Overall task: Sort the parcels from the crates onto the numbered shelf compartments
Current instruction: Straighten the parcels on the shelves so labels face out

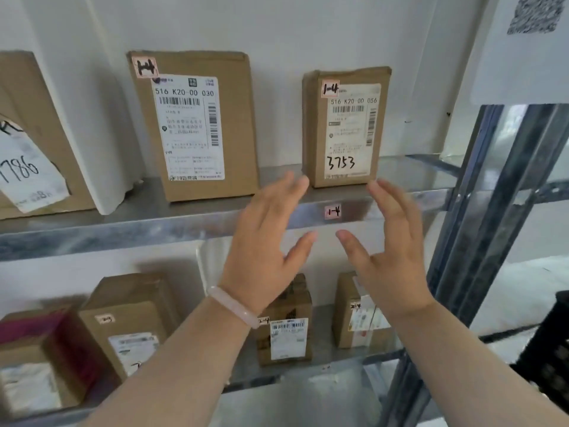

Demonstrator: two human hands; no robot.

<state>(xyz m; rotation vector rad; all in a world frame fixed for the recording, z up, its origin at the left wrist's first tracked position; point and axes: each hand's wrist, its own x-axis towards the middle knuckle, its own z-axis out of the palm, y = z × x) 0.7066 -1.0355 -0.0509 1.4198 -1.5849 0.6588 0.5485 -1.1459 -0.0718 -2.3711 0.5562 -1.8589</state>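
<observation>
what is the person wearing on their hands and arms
Very little. The left hand and the right hand have no gloves, and no sleeves show anywhere up to the frame edge. The only thing worn is a smooth, rounded, pale pink bangle, slightly translucent, on the left wrist. The right wrist carries nothing, and no rings or watch can be seen on either side.

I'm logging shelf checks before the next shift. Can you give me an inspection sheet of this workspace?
Surface: metal upper shelf, 1-4 tag on its edge.
Job's things: large parcel and small parcel marked 3753, both upright, tagged 1-4; more parcels on lower shelf.
Clutter: nothing seen.
Hands: left hand and right hand open, empty, before the small parcel.
Cables: nothing seen.
Surroundings: white wall, steel upright, black crate at right.
</observation>
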